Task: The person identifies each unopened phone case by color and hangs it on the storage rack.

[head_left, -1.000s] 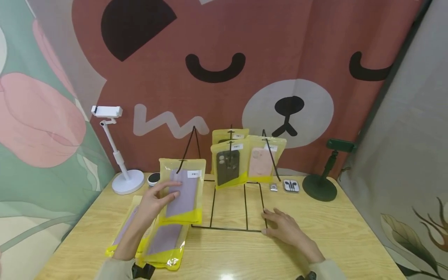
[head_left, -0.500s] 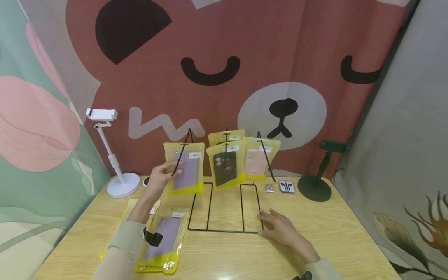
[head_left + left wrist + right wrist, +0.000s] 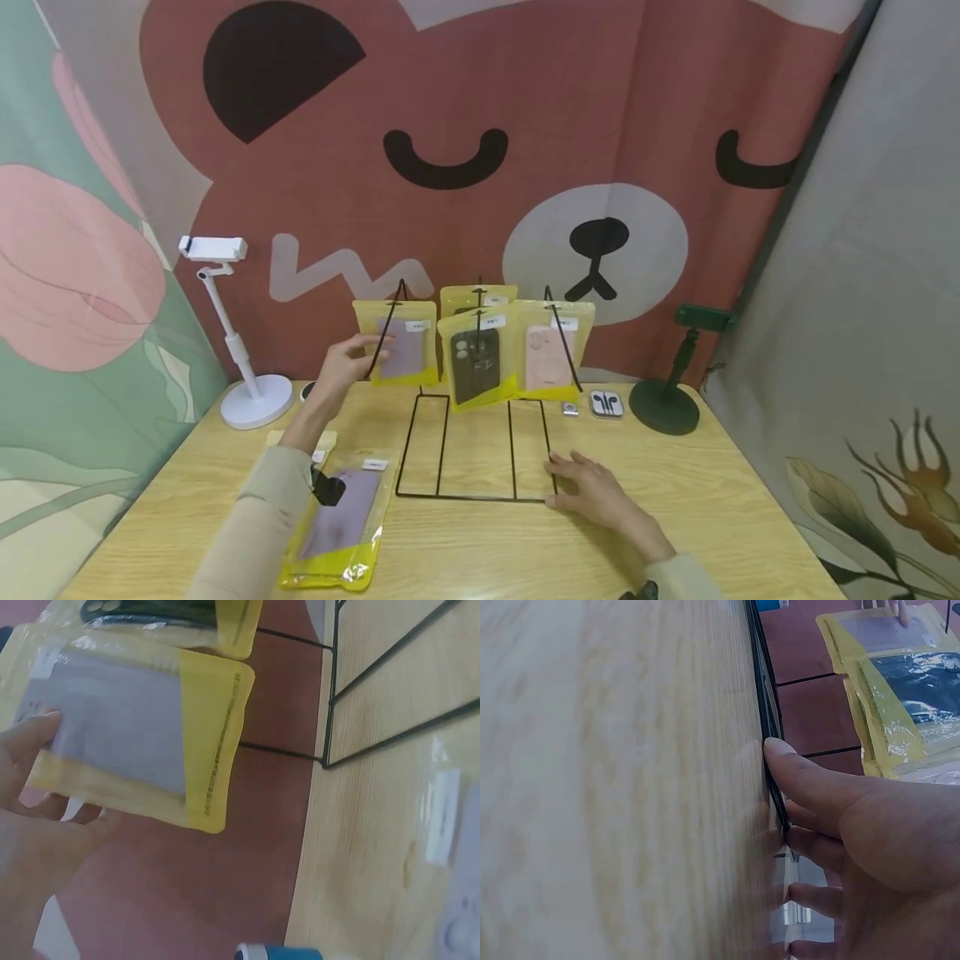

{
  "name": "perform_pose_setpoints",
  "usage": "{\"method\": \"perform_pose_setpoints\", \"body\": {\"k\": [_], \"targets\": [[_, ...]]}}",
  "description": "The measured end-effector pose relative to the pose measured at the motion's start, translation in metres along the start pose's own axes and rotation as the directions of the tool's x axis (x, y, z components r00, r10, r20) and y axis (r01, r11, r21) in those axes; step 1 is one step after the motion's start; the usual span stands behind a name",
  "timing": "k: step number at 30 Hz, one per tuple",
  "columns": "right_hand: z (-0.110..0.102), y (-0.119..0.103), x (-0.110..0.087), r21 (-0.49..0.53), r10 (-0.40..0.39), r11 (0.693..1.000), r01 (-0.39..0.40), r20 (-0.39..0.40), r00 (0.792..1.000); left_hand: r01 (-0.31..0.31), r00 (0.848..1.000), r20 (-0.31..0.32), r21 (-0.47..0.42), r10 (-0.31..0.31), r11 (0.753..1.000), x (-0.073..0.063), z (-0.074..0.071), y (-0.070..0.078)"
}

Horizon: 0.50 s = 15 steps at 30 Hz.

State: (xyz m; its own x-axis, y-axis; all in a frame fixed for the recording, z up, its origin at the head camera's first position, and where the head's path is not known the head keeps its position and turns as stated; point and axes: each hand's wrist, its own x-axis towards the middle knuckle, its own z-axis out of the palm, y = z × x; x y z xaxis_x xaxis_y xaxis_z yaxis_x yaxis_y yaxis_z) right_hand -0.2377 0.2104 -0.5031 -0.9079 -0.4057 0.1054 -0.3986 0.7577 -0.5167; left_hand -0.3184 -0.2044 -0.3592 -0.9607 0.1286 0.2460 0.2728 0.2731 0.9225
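"So, where's our purple packet (image 3: 409, 347)?"
"On the left prong (image 3: 384, 337) of the rack (image 3: 480, 498), pinched in our left hand (image 3: 345, 364)."
"And our right hand (image 3: 591, 493)?"
"Fingers loosely extended, touching the rack's right base edge."

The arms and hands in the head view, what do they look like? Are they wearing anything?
The left sleeve and right sleeve are long and plain beige. A small black gadget sits at the left cuff, another at the right. The left hand and right hand wear no gloves.
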Motion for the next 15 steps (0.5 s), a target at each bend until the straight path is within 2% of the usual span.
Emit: {"method": "perform_pose_setpoints", "body": {"k": [5, 9, 11, 13, 15], "targets": [[0.001, -0.001, 0.001, -0.001, 0.006, 1.000, -0.006, 0.009, 1.000, -0.064, 0.997, -0.049, 0.023, 0.065, 0.998, -0.017, -0.025, -0.022], [0.002, -0.001, 0.002, -0.022, 0.006, 1.000, -0.005, 0.012, 1.000, -0.069, 0.993, -0.080, 0.152, 0.082, 0.986, -0.040, -0.046, -0.045], [0.002, -0.001, 0.003, -0.032, 0.010, 0.999, -0.010, 0.011, 1.000, -0.064, 0.995, -0.058, 0.277, 0.083, 0.959, -0.054, -0.056, -0.056], [0.002, 0.000, 0.003, -0.036, 0.014, 0.999, -0.013, 0.010, 1.000, -0.073, 0.996, -0.013, 0.400, 0.086, 0.913, -0.067, -0.063, -0.069], [0.001, 0.000, 0.002, -0.033, 0.016, 0.999, -0.016, 0.013, 1.000, -0.066, 0.998, 0.020, 0.528, 0.065, 0.847, -0.081, -0.067, -0.082]]}}
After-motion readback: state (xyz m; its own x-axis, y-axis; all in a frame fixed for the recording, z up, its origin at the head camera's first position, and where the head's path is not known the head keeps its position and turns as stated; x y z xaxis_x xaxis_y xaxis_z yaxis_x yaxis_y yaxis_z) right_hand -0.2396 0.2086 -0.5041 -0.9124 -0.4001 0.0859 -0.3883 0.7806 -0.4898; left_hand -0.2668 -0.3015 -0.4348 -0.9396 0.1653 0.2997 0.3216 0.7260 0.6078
